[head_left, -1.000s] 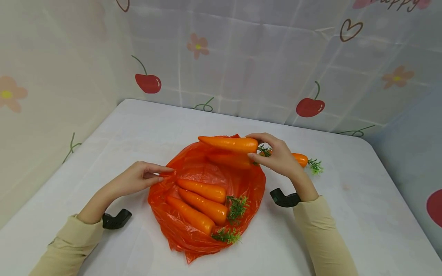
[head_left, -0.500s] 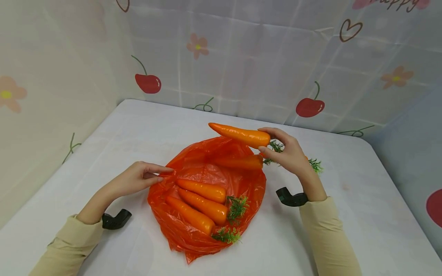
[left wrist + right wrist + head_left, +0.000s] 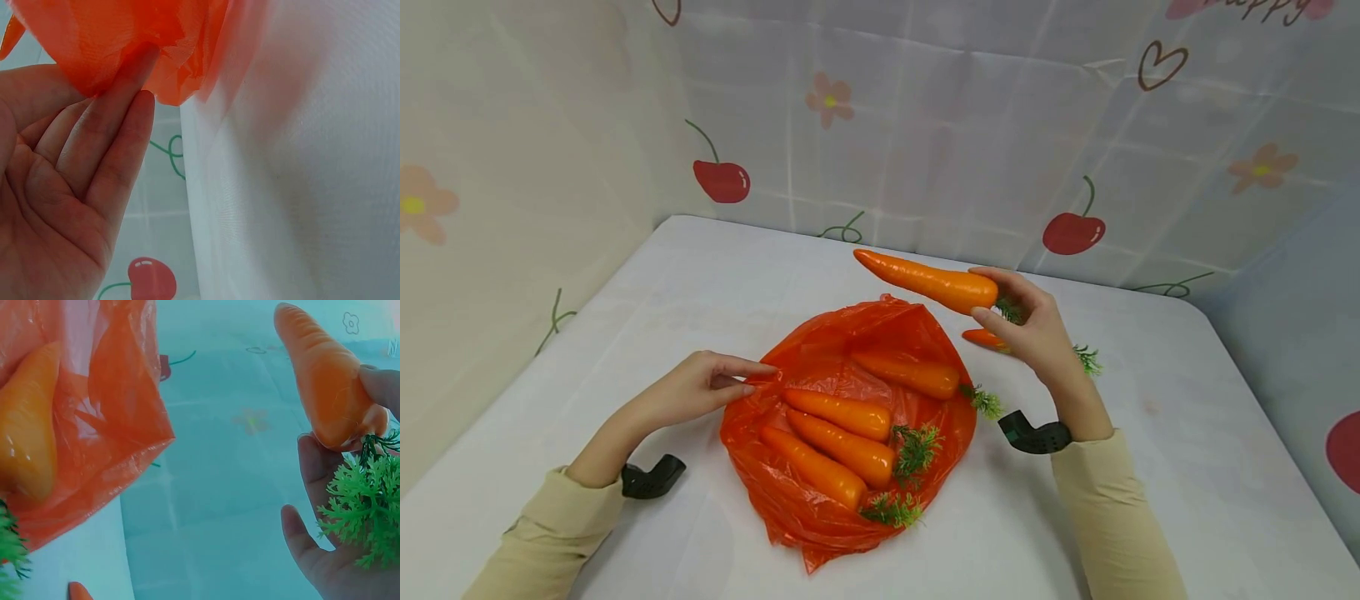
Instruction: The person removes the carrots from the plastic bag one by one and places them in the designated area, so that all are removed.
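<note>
An orange-red plastic bag (image 3: pixel 827 333) lies spread wide on the table, with several toy carrots (image 3: pixel 838 415) inside, their green tops towards the right. Another carrot (image 3: pixel 910 375) rests at the bag's back right, its leaves hanging over the rim. My left hand (image 3: pixel 703 387) pinches the bag's left rim; in the left wrist view the film (image 3: pixel 125 37) covers some fingertips. Beyond the bag, my right hand (image 3: pixel 1030 321) grips a carrot (image 3: pixel 928 281) by its thick end, raised above the table with its tip pointing left. Green leaves (image 3: pixel 369 500) hang by the palm.
One more carrot (image 3: pixel 983 337) lies on the white table (image 3: pixel 715 267) right of the bag, mostly hidden behind my right hand; its leaves (image 3: pixel 1087 360) show beyond the wrist. A patterned curtain (image 3: pixel 925 125) stands behind the table's back edge.
My right hand has lifted its carrot up and away from the bag, slightly rightward. The carrot at the bag's back right now lies lower, its leaves over the rim. My left hand stays put.
</note>
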Action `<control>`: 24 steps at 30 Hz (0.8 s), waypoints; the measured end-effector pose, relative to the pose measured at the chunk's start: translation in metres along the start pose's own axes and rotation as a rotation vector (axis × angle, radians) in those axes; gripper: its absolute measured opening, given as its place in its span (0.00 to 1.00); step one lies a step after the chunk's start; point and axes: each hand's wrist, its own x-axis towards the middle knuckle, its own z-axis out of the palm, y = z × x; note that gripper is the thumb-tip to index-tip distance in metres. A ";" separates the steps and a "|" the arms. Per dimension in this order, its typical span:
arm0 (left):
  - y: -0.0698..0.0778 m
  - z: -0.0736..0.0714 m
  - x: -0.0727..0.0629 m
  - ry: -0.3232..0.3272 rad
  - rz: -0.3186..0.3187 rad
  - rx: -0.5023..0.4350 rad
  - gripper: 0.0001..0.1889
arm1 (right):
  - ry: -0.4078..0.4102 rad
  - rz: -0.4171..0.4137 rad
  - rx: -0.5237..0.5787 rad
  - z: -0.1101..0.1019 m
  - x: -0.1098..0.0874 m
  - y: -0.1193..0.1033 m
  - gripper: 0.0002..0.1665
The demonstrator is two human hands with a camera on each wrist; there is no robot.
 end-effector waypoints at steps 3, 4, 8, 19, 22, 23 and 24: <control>0.000 0.000 -0.001 0.004 -0.004 0.001 0.17 | 0.030 0.004 -0.008 -0.005 -0.001 -0.003 0.24; 0.000 -0.001 -0.001 0.004 -0.006 0.004 0.17 | 0.043 0.007 -0.009 -0.007 -0.002 -0.004 0.24; 0.001 -0.001 -0.001 0.006 -0.011 0.012 0.17 | 0.098 0.033 0.017 -0.019 -0.008 -0.004 0.23; 0.000 -0.001 0.000 0.018 -0.015 0.001 0.17 | 0.136 0.172 -0.063 -0.056 -0.044 0.018 0.24; -0.001 -0.001 0.000 0.017 -0.014 -0.001 0.17 | 0.122 0.204 -0.112 -0.066 -0.054 0.025 0.25; -0.001 -0.001 0.000 0.015 -0.012 -0.001 0.17 | 0.117 0.219 -0.134 -0.069 -0.057 0.026 0.26; -0.001 -0.001 0.000 0.013 -0.011 -0.003 0.17 | 0.112 0.234 -0.149 -0.071 -0.060 0.028 0.27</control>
